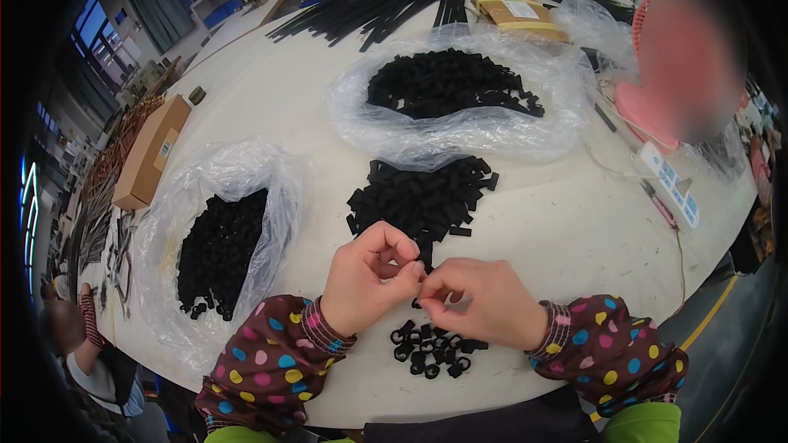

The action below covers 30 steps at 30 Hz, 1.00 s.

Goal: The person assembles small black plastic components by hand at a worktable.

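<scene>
My left hand (368,276) and my right hand (486,295) meet over the near middle of the white table (324,143), fingertips pinched together and almost touching. Whatever lies between the fingertips is small and mostly covered; a dark bit shows there, but I cannot make out its kind. Just beyond my hands spreads a loose pile of short black pieces (423,197), like cut strips or tubes. Closer to me, under my right hand, lies a small group of black ring-shaped pieces (439,350), some with pale insides.
Clear plastic bags full of black pieces lie at the left (283,176) and far middle (460,138). Long black strips (386,4), a cardboard box (153,152), a pink fan (644,115), a power strip (669,184) and a pink-handled tool (659,203) surround them. Another person's arm (89,336) shows far left.
</scene>
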Tool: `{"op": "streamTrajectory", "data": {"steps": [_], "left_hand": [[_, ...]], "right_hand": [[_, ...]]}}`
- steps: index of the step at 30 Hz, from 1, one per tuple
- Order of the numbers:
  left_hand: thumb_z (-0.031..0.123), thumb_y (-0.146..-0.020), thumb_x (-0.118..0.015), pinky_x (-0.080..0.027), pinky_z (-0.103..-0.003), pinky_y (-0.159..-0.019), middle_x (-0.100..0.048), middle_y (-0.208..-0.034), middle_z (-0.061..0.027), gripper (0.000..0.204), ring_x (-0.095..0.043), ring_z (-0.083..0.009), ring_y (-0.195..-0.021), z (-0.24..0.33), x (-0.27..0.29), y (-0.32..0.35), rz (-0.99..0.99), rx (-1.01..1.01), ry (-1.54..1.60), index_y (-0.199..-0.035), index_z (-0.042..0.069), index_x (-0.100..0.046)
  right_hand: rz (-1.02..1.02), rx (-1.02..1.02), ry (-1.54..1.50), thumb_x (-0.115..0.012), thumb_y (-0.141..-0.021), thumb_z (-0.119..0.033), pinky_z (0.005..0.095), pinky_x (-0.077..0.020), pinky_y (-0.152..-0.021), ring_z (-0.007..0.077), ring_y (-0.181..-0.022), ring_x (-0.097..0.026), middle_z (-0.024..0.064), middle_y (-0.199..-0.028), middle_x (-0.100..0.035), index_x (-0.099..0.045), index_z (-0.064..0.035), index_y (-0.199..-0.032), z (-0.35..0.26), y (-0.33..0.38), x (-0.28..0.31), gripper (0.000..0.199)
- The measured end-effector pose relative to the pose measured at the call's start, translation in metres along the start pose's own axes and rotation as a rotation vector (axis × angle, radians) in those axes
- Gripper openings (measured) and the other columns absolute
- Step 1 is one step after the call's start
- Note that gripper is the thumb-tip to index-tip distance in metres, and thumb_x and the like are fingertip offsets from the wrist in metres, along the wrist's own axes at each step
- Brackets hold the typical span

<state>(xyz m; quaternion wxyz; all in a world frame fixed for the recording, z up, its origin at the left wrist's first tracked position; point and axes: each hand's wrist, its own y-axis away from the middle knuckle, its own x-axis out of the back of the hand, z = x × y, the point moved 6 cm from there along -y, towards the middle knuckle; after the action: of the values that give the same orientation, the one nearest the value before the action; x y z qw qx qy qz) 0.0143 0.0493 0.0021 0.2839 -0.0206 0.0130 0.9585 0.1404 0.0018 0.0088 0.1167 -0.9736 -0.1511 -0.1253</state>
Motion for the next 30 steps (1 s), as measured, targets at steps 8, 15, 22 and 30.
{"op": "streamTrajectory", "data": {"steps": [8, 15, 22, 30], "left_hand": [[0.001, -0.083, -0.058, -0.05, -0.021, -0.069, -0.055, -0.082, -0.0004, 0.012, -0.059, -0.0076, -0.077, -0.009, 0.0, 0.0, -0.121, 0.131, 0.207, -0.087, 0.005, -0.047], [0.006, -0.085, -0.057, -0.049, -0.023, -0.072, -0.057, -0.083, -0.0013, 0.01, -0.061, -0.0105, -0.076, -0.012, -0.003, 0.006, -0.158, 0.25, 0.251, -0.087, 0.006, -0.047], [0.007, -0.087, -0.054, -0.052, -0.034, -0.082, -0.056, -0.083, -0.001, 0.007, -0.059, -0.0091, -0.074, -0.022, -0.011, 0.005, -0.298, 0.436, 0.493, -0.088, 0.007, -0.047], [0.009, -0.088, -0.053, -0.053, -0.029, -0.079, -0.059, -0.091, -0.003, 0.008, -0.062, -0.013, -0.083, -0.034, -0.007, 0.015, -0.229, 0.443, 0.22, -0.093, 0.006, -0.048]], "right_hand": [[0.133, -0.114, -0.1, -0.062, -0.082, -0.011, 0.0209, -0.0448, -0.051, 0.0077, -0.058, -0.059, 0.0013, -0.071, -0.062, -0.059, -0.003, -0.085, 0.011, -0.006, 0.018, 0.009], [0.074, -0.188, -0.31, -0.063, -0.083, -0.01, 0.0176, -0.042, -0.052, 0.0024, -0.059, -0.055, 0.0007, -0.071, -0.062, -0.059, -0.0011, -0.09, 0.012, -0.002, 0.011, 0.012], [0.122, 0.074, -0.049, -0.064, -0.079, -0.007, 0.0211, -0.0469, -0.053, 0.0085, -0.062, -0.059, 0.0015, -0.083, -0.059, -0.061, -0.0057, -0.089, -0.004, 0.0, 0.022, 0.01], [0.101, 0.266, 0.236, -0.065, -0.078, -0.01, 0.0217, -0.0459, -0.05, 0.0104, -0.058, -0.059, -0.0005, -0.076, -0.058, -0.058, -0.0081, -0.079, -0.022, 0.009, 0.011, 0.008]]}}
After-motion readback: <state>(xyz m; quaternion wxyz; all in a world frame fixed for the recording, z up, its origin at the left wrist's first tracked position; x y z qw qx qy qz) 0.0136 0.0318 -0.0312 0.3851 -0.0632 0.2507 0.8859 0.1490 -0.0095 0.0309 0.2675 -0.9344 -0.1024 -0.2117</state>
